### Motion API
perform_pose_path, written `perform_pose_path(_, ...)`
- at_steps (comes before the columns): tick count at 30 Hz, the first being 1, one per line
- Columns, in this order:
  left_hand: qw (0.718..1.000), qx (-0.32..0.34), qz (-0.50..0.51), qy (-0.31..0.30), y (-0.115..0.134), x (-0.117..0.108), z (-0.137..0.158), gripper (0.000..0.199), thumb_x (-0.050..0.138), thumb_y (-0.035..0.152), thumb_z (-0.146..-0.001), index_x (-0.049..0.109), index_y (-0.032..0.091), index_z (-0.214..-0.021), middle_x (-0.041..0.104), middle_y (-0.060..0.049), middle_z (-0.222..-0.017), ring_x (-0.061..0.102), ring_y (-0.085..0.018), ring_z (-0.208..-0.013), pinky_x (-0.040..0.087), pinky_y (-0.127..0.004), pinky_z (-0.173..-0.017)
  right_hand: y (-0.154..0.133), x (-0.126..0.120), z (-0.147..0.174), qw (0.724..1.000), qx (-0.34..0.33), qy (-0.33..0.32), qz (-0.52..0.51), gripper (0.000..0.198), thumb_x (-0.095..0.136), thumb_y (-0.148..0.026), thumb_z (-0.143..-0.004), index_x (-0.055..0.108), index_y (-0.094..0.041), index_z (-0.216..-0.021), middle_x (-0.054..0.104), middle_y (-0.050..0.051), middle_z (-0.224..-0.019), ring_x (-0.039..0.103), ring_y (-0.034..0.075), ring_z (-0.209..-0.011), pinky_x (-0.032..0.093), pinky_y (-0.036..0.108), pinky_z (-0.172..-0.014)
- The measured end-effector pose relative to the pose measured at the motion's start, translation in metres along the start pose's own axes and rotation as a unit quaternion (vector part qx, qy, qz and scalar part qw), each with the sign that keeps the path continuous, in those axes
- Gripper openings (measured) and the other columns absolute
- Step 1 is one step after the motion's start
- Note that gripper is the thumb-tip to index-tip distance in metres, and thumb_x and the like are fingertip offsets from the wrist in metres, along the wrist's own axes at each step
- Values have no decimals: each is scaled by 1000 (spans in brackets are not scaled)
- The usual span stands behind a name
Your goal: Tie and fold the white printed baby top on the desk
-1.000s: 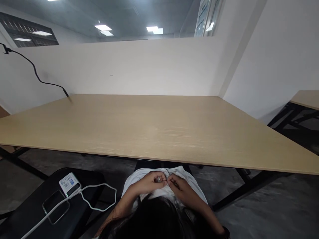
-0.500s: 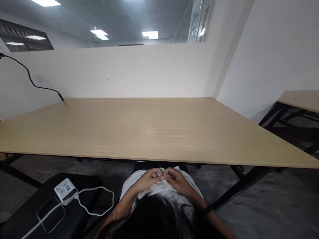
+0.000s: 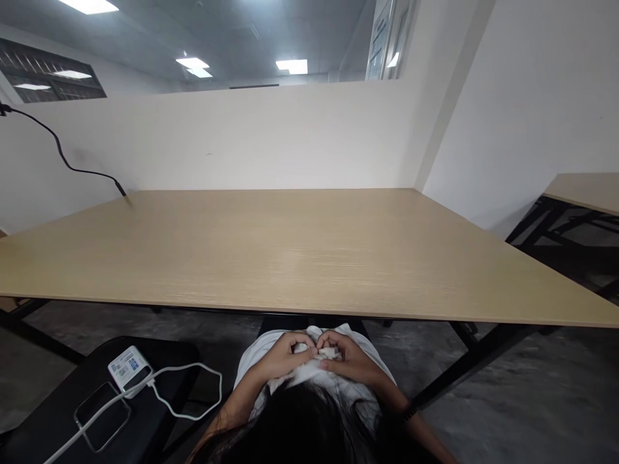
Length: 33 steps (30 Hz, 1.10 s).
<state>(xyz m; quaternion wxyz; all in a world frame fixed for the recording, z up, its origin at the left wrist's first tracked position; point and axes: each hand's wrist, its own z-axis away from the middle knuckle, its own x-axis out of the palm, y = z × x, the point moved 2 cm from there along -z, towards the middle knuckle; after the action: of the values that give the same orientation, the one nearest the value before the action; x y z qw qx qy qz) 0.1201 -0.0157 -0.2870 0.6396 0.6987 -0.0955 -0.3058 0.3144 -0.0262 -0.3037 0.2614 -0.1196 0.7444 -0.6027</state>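
My left hand (image 3: 286, 356) rests in my lap with its fingers curled and the thumb close to the fingertips, closed on the front of a white shirt (image 3: 314, 372). Facing it, my right hand (image 3: 354, 362) curls round a bunched fold of the same shirt, its thumb lower than its fingers. The fingertips of both hands nearly meet over the cloth. Both hands are below the near edge of the wooden table (image 3: 290, 251). Dark hair hides part of the shirt and forearms.
To the left, a black chair seat (image 3: 159, 351) carries a white power bank (image 3: 129, 368), a white cable (image 3: 186, 367) and a thin rectangular frame-like outline (image 3: 102, 419). A black flexible stalk (image 3: 84, 171) rises at the table's far left. A white partition (image 3: 271, 138) stands behind; another table (image 3: 587, 190) is at right.
My right hand's fingers and thumb have spread apart round the cloth, and more bunched shirt shows between my hands. The left hand's finger and thumb have parted slightly. The view has shifted a little.
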Motion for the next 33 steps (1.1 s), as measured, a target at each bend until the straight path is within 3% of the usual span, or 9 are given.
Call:
perform_pose_path(4,993,73,-89,1,15,2,8,17,67,34,-80,66,18,-87,61,-6,-103,54,-19,-104,39,-29,-95,1,0,1,999,8,38,2,41,69,-58,-82,64,-18,-82,54,1,-77,49,16,-77,38,25,-70)
perform_pose_path(7,993,59,-105,-11,19,11,10,20,61,21,-77,61,18,-97,62,-3,-97,54,-16,-91,41,-27,-90,5,0,2,997,11,70,-33,44,70,-59,-81,61,-17,-78,53,0,-73,47,14,-69,37,24,-65)
perform_pose_path(11,993,64,-102,17,19,20,7,24,51,12,-72,57,17,-94,57,-1,-87,51,-15,-83,39,-25,-83,10,0,4,993,-6,86,-76,43,73,-56,-81,55,-17,-78,52,0,-75,46,14,-71,37,24,-66)
perform_pose_path(14,991,73,-104,32,17,22,6,23,50,11,-70,58,17,-90,54,0,-82,49,-14,-79,37,-24,-78,10,0,4,993,-17,89,-71,40,74,-53,-82,55,-18,-82,52,0,-82,48,15,-79,39,24,-71)
perform_pose_path(19,991,66,-103,46,16,22,6,19,53,12,-68,58,16,-86,50,3,-72,45,-12,-70,33,-22,-70,4,3,3,996,-3,64,-59,45,68,-57,-86,60,-21,-110,61,4,-104,55,20,-95,44,29,-82)
perform_pose_path(24,991,75,-90,60,13,23,5,10,58,16,-70,56,16,-80,52,4,-71,45,-10,-68,32,-20,-67,2,0,6,994,-27,104,-24,42,72,-58,-82,64,-17,-76,59,2,-73,54,17,-73,41,26,-68)
perform_pose_path(27,991,60,-104,59,14,22,5,8,59,17,-72,57,16,-80,46,6,-64,40,-9,-63,30,-20,-64,1,0,11,989,-45,132,-49,40,74,-55,-82,63,-17,-75,57,1,-71,52,15,-70,40,25,-66)
perform_pose_path(33,991,49,-123,16,21,21,8,9,64,20,-71,63,16,-79,37,7,-59,36,-8,-60,26,-18,-60,-5,7,17,978,-104,122,-131,33,78,-47,-82,66,-18,-74,57,2,-72,52,16,-73,41,26,-69)
